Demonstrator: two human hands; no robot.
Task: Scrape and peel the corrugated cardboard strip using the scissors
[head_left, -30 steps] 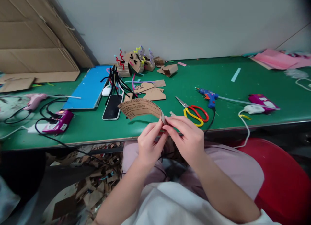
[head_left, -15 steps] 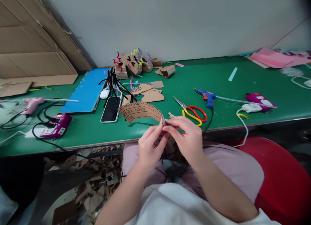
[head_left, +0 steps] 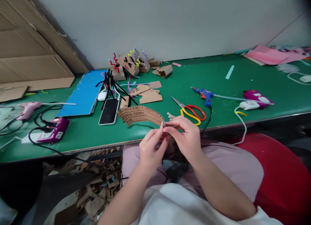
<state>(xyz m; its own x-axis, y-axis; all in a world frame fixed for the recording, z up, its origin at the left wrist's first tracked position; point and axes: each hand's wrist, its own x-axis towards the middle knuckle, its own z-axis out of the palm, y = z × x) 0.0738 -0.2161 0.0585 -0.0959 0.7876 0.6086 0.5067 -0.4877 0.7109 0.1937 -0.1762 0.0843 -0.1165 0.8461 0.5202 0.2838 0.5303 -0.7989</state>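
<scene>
A curved cardboard strip (head_left: 142, 116) with printed lettering arches leftward from my fingers, above the front edge of the green table. My left hand (head_left: 152, 147) pinches its right end between thumb and fingers. On the same end, my right hand (head_left: 186, 136) is closed, thumb and index fingertip pressed together at the folded edge. The fingertips of both hands meet there and hide the very end of the strip. Just beyond my right hand lie scissors (head_left: 189, 111) with one red and one yellow handle. A small torn cardboard scrap (head_left: 170, 116) is beside them.
A blue glue gun (head_left: 206, 97) lies to the right, its cord hanging off the table edge. Left are a phone (head_left: 109, 111), black pipe cleaners (head_left: 110, 81), a blue board (head_left: 81, 95), a pink glue gun (head_left: 29, 110) and a purple power strip (head_left: 54, 130). Cardboard figures (head_left: 130, 66) stand behind.
The view has shifted slightly, so the table things sit a little further left. Both hands keep their pinch on the strip, whose free left end appears slightly lower.
</scene>
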